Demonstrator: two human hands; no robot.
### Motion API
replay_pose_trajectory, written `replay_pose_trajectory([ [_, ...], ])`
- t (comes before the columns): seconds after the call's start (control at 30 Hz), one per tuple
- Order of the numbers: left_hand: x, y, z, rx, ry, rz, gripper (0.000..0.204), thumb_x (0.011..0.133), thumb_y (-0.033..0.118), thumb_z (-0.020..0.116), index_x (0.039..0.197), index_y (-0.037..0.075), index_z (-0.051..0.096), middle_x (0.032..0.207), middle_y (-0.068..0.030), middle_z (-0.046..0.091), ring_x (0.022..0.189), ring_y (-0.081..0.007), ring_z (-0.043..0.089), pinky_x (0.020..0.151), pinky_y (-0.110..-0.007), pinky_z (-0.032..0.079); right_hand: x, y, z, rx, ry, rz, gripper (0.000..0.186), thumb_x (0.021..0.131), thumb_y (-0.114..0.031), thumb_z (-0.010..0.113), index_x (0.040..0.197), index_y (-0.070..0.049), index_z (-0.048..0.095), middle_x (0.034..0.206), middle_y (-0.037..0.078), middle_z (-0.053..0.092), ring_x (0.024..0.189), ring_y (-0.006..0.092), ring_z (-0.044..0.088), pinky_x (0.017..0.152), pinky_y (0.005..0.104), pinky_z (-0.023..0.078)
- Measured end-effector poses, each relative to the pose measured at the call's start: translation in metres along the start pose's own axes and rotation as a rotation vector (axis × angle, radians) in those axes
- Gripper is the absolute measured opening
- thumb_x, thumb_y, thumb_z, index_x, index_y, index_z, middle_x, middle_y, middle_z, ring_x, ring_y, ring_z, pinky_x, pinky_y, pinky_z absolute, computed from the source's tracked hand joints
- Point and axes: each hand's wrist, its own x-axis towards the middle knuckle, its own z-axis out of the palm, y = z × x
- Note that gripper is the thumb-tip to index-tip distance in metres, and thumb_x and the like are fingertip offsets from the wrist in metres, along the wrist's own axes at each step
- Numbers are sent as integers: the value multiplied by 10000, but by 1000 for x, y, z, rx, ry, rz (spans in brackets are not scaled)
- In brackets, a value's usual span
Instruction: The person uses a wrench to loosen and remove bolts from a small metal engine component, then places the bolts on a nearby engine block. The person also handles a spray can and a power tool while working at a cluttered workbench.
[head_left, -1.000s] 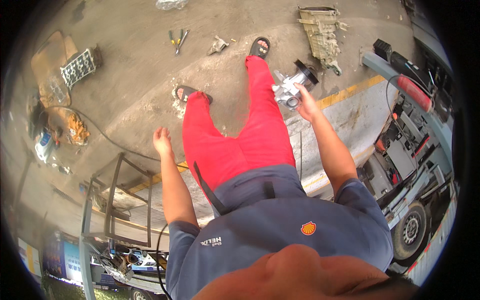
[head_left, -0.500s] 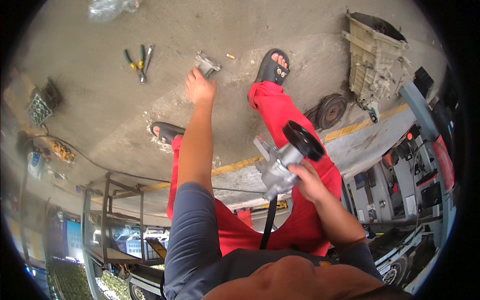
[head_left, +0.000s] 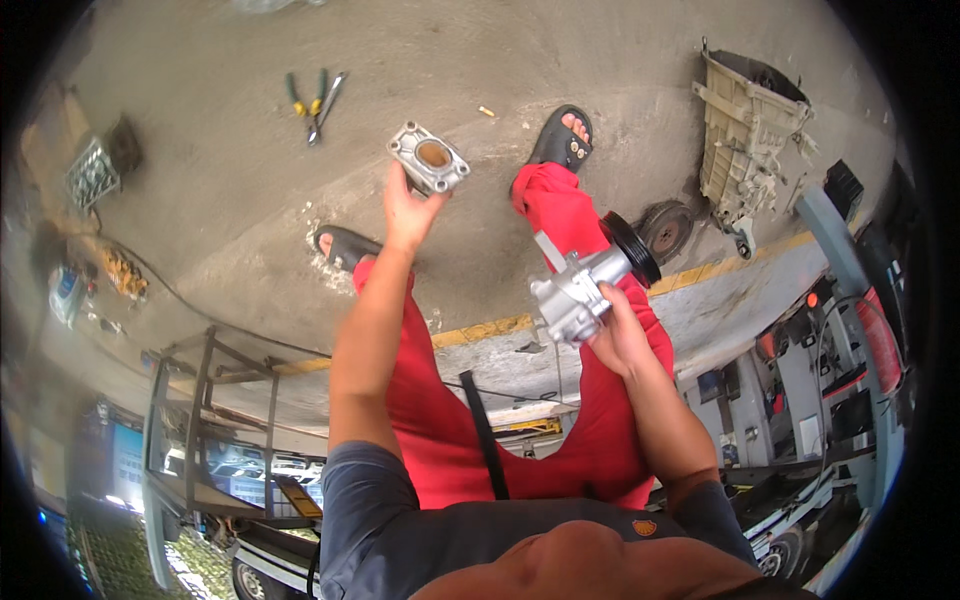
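Observation:
My left hand (head_left: 411, 208) grips a small silver housing (head_left: 412, 142), its flanged face with corner bolt holes and a brown-stained opening turned upward. My right hand (head_left: 617, 335) is closed on a silver cast-metal pump (head_left: 575, 294) with a black pulley (head_left: 632, 250) on its end, held over my red-trousered right leg. Pliers (head_left: 303, 105) with green and yellow handles lie beside a slim metal tool (head_left: 334, 97) on the concrete floor beyond my left hand. A small brass-coloured piece (head_left: 486, 111) lies near my right sandal.
At the upper right stand a large beige gearbox casing (head_left: 728, 140) and a round wheel-like part (head_left: 665, 230). An engine block part (head_left: 105, 170) lies at left, with a cable and dirty items below it. A steel frame (head_left: 208, 420) stands at lower left; blue-grey lift beams (head_left: 830, 240) are at right.
My left hand has reached down to the small housing on the floor and lifted it, turning its face up. The pump in my right hand has moved down over my right leg.

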Motion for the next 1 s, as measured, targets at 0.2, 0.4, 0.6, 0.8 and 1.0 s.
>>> replay_pose_trajectory([
  [0.2, -128, 139, -88, -20, 161, 210, 883, 746, -10, 896, 1486, 44, 417, 1387, -83, 585, 1249, -208, 626, 1097, -375, 514, 13, 50, 14, -178, -184, 38, 568, 1080, -475, 514, 1486, -79, 534, 1390, 107, 671, 1221, 263, 679, 1009, 425, 555],
  [0.4, -278, 223, -217, -68, 484, 317, 790, 695, 208, 946, 1369, 21, 577, 1328, -151, 665, 1213, -290, 665, 1040, -401, 509, -79, 104, 52, -358, -277, 36, 599, 1063, -480, 548, 1508, -81, 523, 1442, 110, 644, 1291, 286, 638, 1086, 462, 528],
  [0.6, -430, 309, -333, -159, 716, 447, 728, 712, 158, 927, 1336, 22, 578, 1241, -125, 663, 1163, -274, 675, 994, -384, 528, -228, 106, 91, -462, -321, -138, 557, 1042, -506, 562, 1424, -105, 618, 1328, 85, 719, 1201, 274, 686, 1077, 446, 516],
  [0.8, -556, 340, -426, -229, 855, 496, 656, 722, 97, 896, 1297, 38, 585, 1199, -141, 673, 1125, -278, 686, 954, -397, 540, -306, 74, 55, -658, 19, -238, 535, 1005, -592, 603, 1281, -149, 719, 1183, 73, 778, 1100, 260, 738, 1008, 450, 578],
  [1.0, -653, 379, -457, -368, 997, 521, 674, 823, 67, 867, 1393, 14, 511, 1254, -108, 690, 1156, -203, 690, 1001, -354, 547, -341, 63, 98, -1359, 284, -96, 485, 928, -609, 660, 1164, -196, 751, 1062, 37, 787, 959, 252, 754, 842, 514, 615],
])
